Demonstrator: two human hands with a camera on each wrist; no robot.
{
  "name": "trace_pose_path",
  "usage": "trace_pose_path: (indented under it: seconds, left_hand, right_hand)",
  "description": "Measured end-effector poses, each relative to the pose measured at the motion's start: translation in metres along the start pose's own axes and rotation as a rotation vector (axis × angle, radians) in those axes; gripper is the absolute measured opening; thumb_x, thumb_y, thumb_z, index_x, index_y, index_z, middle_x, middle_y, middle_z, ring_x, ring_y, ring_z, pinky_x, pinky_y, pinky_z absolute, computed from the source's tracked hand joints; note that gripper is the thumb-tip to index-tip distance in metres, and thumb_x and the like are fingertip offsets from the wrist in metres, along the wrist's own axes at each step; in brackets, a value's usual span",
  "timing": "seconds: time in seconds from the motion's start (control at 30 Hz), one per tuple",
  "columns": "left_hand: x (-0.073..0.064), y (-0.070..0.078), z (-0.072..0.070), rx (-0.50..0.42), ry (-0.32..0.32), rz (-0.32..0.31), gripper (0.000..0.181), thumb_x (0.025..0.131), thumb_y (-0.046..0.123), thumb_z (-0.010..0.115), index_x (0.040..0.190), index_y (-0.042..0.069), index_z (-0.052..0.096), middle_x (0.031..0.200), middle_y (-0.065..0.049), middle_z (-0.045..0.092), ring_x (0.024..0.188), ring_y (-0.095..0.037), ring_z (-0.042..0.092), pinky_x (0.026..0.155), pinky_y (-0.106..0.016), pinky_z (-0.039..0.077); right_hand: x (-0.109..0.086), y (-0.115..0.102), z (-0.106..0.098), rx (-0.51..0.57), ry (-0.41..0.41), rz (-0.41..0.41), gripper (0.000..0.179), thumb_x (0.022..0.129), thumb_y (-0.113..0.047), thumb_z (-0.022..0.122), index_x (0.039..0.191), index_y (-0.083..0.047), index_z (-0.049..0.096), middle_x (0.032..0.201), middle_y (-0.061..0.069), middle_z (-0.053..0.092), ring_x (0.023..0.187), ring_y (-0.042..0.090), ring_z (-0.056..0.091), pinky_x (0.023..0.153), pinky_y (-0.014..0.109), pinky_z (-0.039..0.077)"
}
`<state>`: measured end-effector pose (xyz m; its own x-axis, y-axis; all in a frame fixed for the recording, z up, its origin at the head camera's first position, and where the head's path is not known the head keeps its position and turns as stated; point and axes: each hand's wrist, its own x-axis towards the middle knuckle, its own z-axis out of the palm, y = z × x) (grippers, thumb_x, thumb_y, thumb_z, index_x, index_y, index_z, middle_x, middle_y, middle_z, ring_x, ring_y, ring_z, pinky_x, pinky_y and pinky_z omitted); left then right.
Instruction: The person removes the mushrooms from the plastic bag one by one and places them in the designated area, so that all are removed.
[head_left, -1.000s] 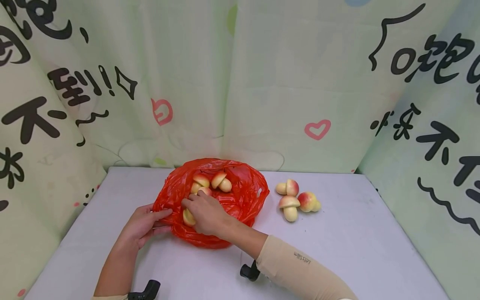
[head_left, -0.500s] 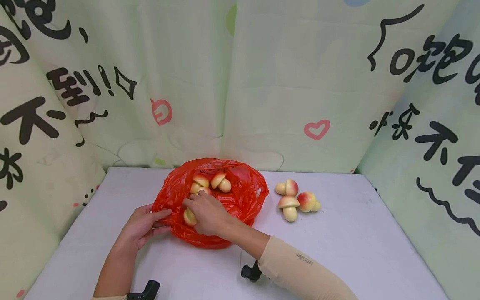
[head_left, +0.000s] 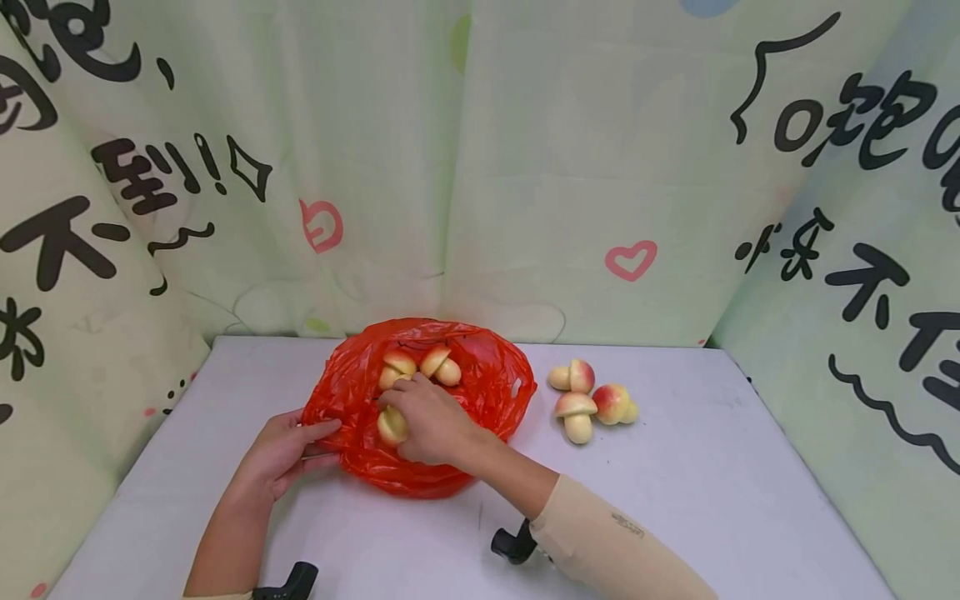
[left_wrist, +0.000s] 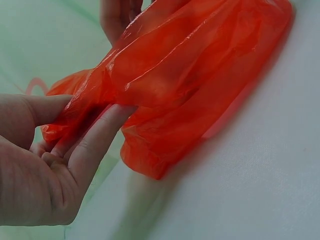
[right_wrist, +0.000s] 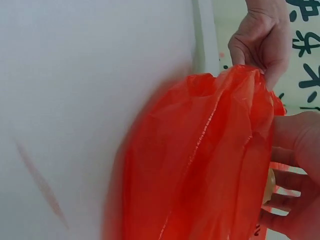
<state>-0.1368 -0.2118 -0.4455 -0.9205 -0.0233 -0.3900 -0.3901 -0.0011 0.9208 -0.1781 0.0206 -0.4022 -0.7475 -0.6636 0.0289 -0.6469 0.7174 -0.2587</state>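
Note:
A crinkled red plastic bag stands wide-mouthed on the table. My left hand pinches its left rim, thumb on one side and fingers on the other, as the left wrist view shows closely. Inside the bag, my right hand holds a toy mushroom with a cream and reddish surface; the fingers partly cover it. In the right wrist view, a bit of its pale yellow surface shows between the fingers. Two more toy mushrooms lie farther back in the bag, one red-capped and another beside it.
To the right of the bag, three toy mushrooms with red and cream caps lie grouped on the white table. A pale green curtain with black characters and pink hearts surrounds the back and sides.
My right hand has shifted slightly right and up inside the bag, and the toy mushroom in it has moved along. My left hand keeps its grip on the rim.

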Motion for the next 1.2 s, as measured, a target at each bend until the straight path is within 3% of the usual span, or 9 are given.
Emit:
trace_pose_path:
  seconds: [0.2,0.73,1.1,1.2]
  left_hand:
    - [0.000,0.002,0.000,-0.010,-0.004,-0.005,0.061,0.102,0.024,0.069,0.149,-0.005,0.044,0.107,-0.004,0.076,0.088,-0.019,0.079,0.078,-0.034,0.066]
    - [0.000,0.001,-0.001,0.006,0.004,-0.005,0.063,0.101,0.025,0.070,0.150,-0.005,0.043,0.111,-0.004,0.074,0.090,-0.017,0.078,0.079,-0.034,0.066]
    - [-0.001,0.003,-0.001,0.011,0.000,-0.027,0.067,0.101,0.027,0.071,0.151,-0.004,0.041,0.114,-0.005,0.073,0.092,-0.017,0.078,0.081,-0.034,0.065]
    - [0.000,0.003,0.001,0.022,-0.001,-0.026,0.065,0.101,0.027,0.070,0.151,-0.003,0.042,0.114,-0.005,0.073,0.092,-0.016,0.077,0.081,-0.034,0.065]
  right_hand:
    - [-0.006,0.004,-0.007,0.130,0.011,0.028,0.056,0.078,-0.019,0.090,0.129,-0.019,0.070,0.131,-0.002,0.065,0.116,0.018,0.052,0.077,0.021,0.055]
    - [-0.024,0.027,-0.026,0.363,0.086,0.009,0.053,0.082,-0.014,0.085,0.132,-0.017,0.066,0.129,-0.004,0.066,0.125,0.021,0.055,0.092,0.030,0.056]
    - [-0.050,0.054,-0.037,0.410,0.147,0.070,0.053,0.083,-0.014,0.082,0.133,-0.021,0.066,0.133,-0.003,0.066,0.132,0.023,0.052,0.108,0.051,0.050]
    - [-0.058,0.062,-0.038,0.393,0.167,0.074,0.051,0.084,-0.016,0.081,0.133,-0.022,0.067,0.133,-0.006,0.066,0.133,0.021,0.052,0.108,0.051,0.051]
